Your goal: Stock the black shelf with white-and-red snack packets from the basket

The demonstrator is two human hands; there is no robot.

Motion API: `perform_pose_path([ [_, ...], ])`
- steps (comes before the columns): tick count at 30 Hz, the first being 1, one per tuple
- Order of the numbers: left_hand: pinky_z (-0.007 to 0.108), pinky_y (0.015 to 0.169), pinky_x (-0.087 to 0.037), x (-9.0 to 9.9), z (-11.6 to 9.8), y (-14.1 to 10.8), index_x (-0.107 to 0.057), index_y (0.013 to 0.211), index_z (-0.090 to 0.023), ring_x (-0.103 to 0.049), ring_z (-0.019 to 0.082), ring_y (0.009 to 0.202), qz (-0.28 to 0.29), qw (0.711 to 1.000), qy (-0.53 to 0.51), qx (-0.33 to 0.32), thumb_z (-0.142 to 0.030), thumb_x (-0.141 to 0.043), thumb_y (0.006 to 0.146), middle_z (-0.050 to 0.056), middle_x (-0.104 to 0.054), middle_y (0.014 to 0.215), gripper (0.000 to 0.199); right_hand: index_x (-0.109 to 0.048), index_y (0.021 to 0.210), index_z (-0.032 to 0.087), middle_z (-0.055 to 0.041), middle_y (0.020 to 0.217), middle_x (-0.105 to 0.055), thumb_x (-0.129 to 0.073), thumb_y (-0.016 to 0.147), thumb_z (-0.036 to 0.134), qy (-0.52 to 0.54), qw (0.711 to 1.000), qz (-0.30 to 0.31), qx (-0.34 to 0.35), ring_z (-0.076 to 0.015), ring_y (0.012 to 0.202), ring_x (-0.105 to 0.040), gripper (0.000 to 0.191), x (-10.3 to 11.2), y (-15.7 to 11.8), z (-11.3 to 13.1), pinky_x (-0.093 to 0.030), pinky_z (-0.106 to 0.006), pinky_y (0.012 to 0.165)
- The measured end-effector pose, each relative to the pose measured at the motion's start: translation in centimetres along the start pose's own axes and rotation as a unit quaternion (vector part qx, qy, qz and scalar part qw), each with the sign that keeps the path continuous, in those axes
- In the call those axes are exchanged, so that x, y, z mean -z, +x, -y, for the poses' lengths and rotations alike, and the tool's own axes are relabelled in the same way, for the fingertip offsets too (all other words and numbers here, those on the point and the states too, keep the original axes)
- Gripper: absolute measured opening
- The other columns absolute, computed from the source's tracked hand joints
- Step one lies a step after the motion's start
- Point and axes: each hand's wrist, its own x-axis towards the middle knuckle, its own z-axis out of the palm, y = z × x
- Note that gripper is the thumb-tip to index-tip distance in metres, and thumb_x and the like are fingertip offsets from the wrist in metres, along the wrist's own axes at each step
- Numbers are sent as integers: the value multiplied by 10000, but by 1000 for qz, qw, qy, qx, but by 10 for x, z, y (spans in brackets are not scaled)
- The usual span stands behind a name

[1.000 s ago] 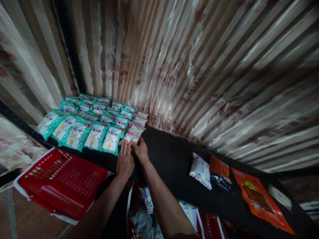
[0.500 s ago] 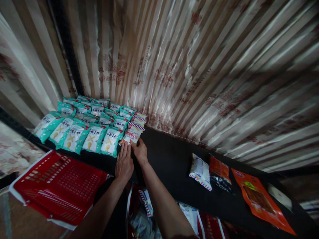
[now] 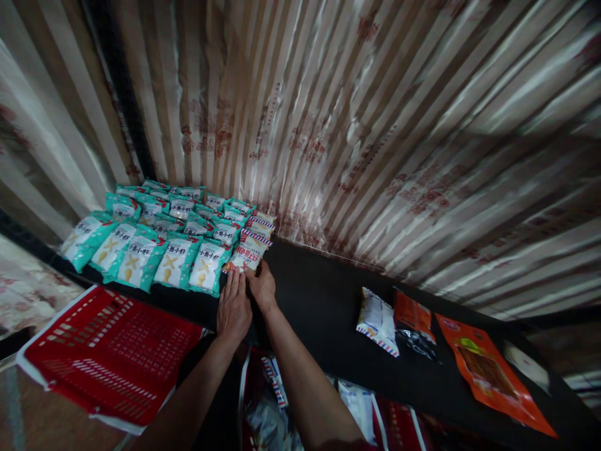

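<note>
A cream snack bag [image 3: 248,252] with a red-and-blue striped edge lies at the right end of the rows of bags, in front of a similar bag [image 3: 261,220]. My left hand [image 3: 233,308] has its fingers stretched out, the tips at the bag's lower edge. At the lower right corner, my right hand [image 3: 263,287] grips the same bag; some of its fingers are hidden. Just left of it stand several teal-and-white snack bags [image 3: 208,266] in rows, leaning back.
The black shelf [image 3: 314,294] runs to the right, bearing a striped-edge bag [image 3: 377,322], a small orange-and-black packet [image 3: 414,322] and a large orange pouch [image 3: 493,376]. A red basket [image 3: 126,351] is at lower left; bags [image 3: 272,413] fill another below my arms. A striped curtain [image 3: 328,125] hangs behind.
The front cream bag sits slightly flatter, with more of its face showing. Both hands keep nearly the same place at its lower edge, and the view has shifted slightly.
</note>
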Motion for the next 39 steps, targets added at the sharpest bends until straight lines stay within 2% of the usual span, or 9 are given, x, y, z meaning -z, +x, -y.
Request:
perform_pose_path([
  [5,432,1068,-319,0,0,1,-353,1360,-88,-236,231,1364,-12,1000,-15,0,-57,-356,800,159,-339,1440,561,-443,1274,140,-104,1127,-629,-594,758,367,88,994,-47,46,-188,948,-617,583,-3,-5,-9,-473,-283,824],
  [9,440,1066,-319,1,0,2,-345,1361,-69,-220,236,1369,-9,1000,-9,-4,-68,-347,815,168,-321,1447,545,-457,1278,133,-124,1156,-591,-586,764,347,78,990,-88,80,-206,1006,-580,572,-4,-6,-12,-458,-309,869],
  [18,427,1056,-333,-1,0,0,-346,1367,-106,-259,234,1356,-20,1000,0,-7,-77,-365,811,156,-357,1431,556,-459,1305,198,-95,1084,-610,-563,786,326,19,997,-53,58,-200,928,-600,545,-7,-1,-11,-469,-316,837],
  [22,442,1073,-310,-1,0,0,-356,1358,-88,-231,236,1365,-31,999,-6,-17,-73,-355,813,168,-357,1428,545,-411,1332,177,-107,1155,-591,-577,776,365,46,996,-47,66,-209,1001,-582,609,-7,-5,-12,-461,-322,868],
  [24,440,1081,-300,0,0,1,-365,1352,-82,-221,235,1368,-31,999,-7,-18,-74,-349,817,168,-356,1429,536,-380,1349,145,-131,1216,-557,-575,778,372,49,994,-62,72,-219,1067,-554,645,-6,-7,-13,-443,-335,906],
  [28,432,1083,-300,2,-2,1,-348,1359,-68,-202,236,1372,-25,1000,-6,-17,-80,-357,817,169,-329,1443,542,-334,1375,115,-156,1381,-408,-518,818,377,6,984,-116,132,-235,1286,-360,642,-2,-8,-11,-318,-384,1040],
  [30,437,1078,-309,2,-2,1,-342,1361,-60,-211,240,1370,-23,1000,-3,-19,-81,-353,820,171,-331,1441,542,-317,1389,139,-134,1439,-332,-483,842,383,-10,979,-116,166,-225,1334,-283,621,0,-6,-9,-285,-387,1064],
  [34,451,1071,-315,0,-1,1,-347,1360,-56,-231,248,1364,-23,999,3,-22,-91,-343,833,175,-354,1426,529,-355,1378,173,-107,1485,-253,-473,857,366,-26,978,-84,188,-227,1342,-270,567,1,-2,-3,-299,-376,1059],
  [39,425,1066,-325,-1,0,1,-349,1363,-61,-231,239,1364,-13,1000,16,-14,-112,-330,857,164,-373,1419,509,-390,1362,187,-97,1487,-253,-466,860,332,-23,981,-71,178,-233,1327,-301,528,-4,2,-4,-330,-372,1039],
])
